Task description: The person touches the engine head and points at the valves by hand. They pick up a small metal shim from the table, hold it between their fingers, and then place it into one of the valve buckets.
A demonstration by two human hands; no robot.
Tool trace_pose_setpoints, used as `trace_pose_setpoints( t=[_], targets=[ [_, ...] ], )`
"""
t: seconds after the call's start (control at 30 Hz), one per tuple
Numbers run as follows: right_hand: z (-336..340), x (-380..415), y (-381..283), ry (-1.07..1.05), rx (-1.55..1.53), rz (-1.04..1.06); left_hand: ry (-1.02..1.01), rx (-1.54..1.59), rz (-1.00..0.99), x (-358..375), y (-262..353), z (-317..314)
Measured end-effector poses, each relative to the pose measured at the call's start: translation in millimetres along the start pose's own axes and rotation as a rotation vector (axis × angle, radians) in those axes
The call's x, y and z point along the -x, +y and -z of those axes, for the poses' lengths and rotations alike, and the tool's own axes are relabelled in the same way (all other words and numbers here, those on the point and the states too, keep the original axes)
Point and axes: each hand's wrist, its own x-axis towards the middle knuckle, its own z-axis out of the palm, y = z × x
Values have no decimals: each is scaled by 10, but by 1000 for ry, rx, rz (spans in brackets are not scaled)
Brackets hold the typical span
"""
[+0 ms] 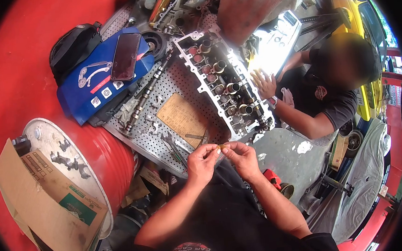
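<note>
My left hand (202, 164) and my right hand (242, 160) meet in front of my chest, fingertips pinched together on a small brownish piece (221, 147). It is too small and too covered by the fingers to name. Just beyond my hands lies an engine cylinder head (228, 87), its valve side facing up, on a perforated metal table (177, 84). To its left rest a camshaft (146, 95) and a brown cardboard sheet (183, 118). Pliers (173, 148) and small metal parts lie near my left hand.
A co-worker (328, 84) sits at the right, a hand beside the cylinder head's far side. A blue box (91, 84) carries a phone (126, 57). On the left, an open cardboard box (52, 201) stands by a red drum (101, 155). Engine parts crowd the table's back.
</note>
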Motion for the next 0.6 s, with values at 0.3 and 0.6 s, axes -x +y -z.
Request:
trace_pose_setpoints(
  t=[0.3,0.6],
  targets=[
    [70,-39,158,-6,-52,-11,21,65,68,44,-69,5],
    [77,-5,129,-8,-48,-64,12,130,159,92,-101,30]
  ],
)
